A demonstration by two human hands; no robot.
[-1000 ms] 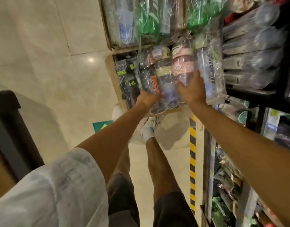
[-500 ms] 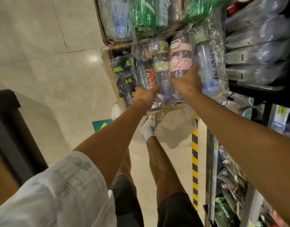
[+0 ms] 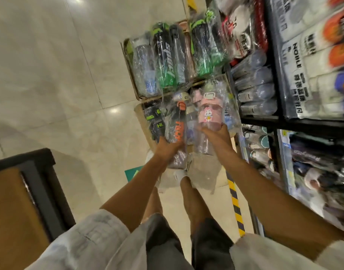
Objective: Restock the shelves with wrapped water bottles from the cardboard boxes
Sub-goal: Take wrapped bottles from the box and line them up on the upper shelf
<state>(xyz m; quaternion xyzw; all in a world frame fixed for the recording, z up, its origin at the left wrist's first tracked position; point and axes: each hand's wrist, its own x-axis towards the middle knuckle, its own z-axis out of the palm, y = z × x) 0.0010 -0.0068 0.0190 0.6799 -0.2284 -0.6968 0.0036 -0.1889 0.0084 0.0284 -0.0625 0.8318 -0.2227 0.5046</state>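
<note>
Plastic-wrapped bottles (image 3: 188, 121) held above open cardboard boxes (image 3: 140, 112).

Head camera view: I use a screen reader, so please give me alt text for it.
A person's left hand grips a wrapped black and orange bottle and the right hand a wrapped pink bottle, above cardboard boxes of bottles on the floor. Stocked shelves stand to the right.

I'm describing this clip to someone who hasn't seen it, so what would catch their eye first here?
Both hands stand out at centre: the left hand grips a wrapped black bottle with orange lettering, and the right hand grips a wrapped pink bottle with a cartoon sticker. Just beyond them, on the floor, a cardboard box holds more wrapped bottles, green-and-black among them. The stocked shelves run along the right.
</note>
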